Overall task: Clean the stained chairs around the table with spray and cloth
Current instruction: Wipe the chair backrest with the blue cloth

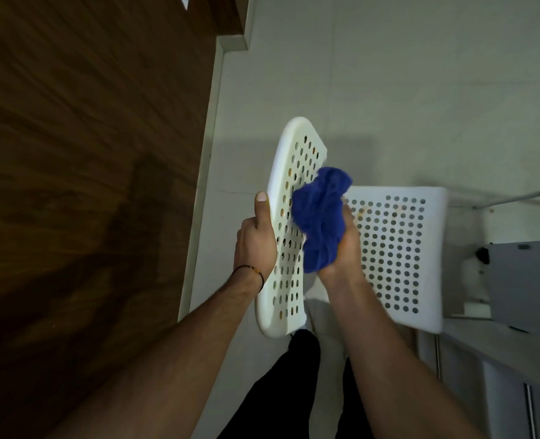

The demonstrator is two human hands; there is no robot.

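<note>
A white plastic chair stands below me, its perforated backrest (pixel 289 248) nearest and its perforated seat (pixel 398 248) to the right. The seat shows faint orange stains near its far left part. My left hand (pixel 256 245) grips the backrest's top edge, thumb pointing up along the rim. My right hand (pixel 341 248) holds a bunched blue cloth (pixel 321 213) and presses it against the inner face of the backrest. No spray bottle is in view.
A dark wooden wall panel (pixel 88 169) fills the left side, with a pale skirting strip beside the light tiled floor (pixel 389 74). A grey table edge and metal legs (pixel 522 289) stand at the right. My dark trouser legs are at the bottom.
</note>
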